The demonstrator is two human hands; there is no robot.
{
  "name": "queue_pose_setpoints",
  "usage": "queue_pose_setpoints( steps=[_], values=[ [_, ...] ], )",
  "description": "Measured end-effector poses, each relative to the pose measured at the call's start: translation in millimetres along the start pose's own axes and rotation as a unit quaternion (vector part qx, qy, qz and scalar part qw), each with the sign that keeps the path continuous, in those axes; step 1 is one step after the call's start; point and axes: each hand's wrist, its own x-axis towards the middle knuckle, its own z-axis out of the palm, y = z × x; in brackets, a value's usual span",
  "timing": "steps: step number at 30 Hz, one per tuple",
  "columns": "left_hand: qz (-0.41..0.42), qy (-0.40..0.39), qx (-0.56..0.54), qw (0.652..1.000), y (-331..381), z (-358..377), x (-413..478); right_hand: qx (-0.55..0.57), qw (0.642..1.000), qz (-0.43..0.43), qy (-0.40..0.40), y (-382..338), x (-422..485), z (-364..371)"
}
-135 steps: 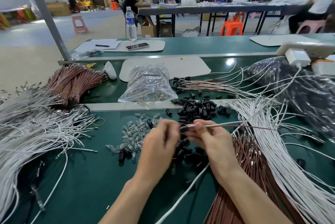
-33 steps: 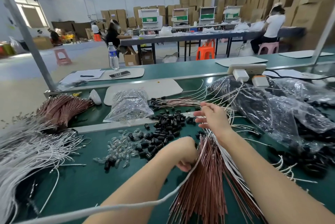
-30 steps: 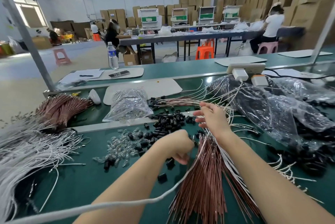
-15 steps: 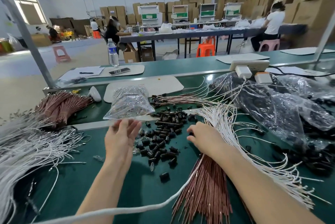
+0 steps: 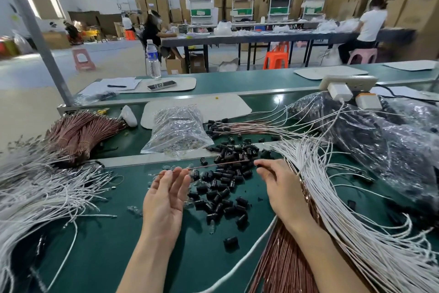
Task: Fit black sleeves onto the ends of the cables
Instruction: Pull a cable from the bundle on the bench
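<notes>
A single thin copper cable [image 5: 213,165] lies level just above the pile of black sleeves [image 5: 223,188], reaching from one hand to the other. Its left end meets the fingertips [image 5: 176,175] of the left hand [image 5: 166,197], whose fingers are straight and close together, grasping nothing, with the palm turned up and inward. The right hand [image 5: 281,185] is palm down, its fingers [image 5: 264,167] curled and pinching the cable's right end, where a small dark piece shows at their tips. Both forearms reach forward over the green bench [image 5: 95,245]. The right forearm lies on a bundle of copper cables [image 5: 285,266], with a fan of white cables [image 5: 332,197] just beside it. A clear plastic bag [image 5: 178,131] sits beyond the sleeves.
</notes>
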Motion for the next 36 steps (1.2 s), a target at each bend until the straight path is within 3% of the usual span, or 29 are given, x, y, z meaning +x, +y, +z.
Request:
queue_pose_setpoints(
  steps=[22,36],
  values=[
    [-0.024,-0.061,0.052,0.996,-4.6,3.5,-0.5,-0.095,0.993,-0.073,0.000,4.1,-2.7,7.7],
    [-0.011,-0.040,0.024,0.999,-1.1,1.3,-0.9,-0.112,0.991,-0.069,-0.011,4.9,-3.6,7.7]
  ],
)
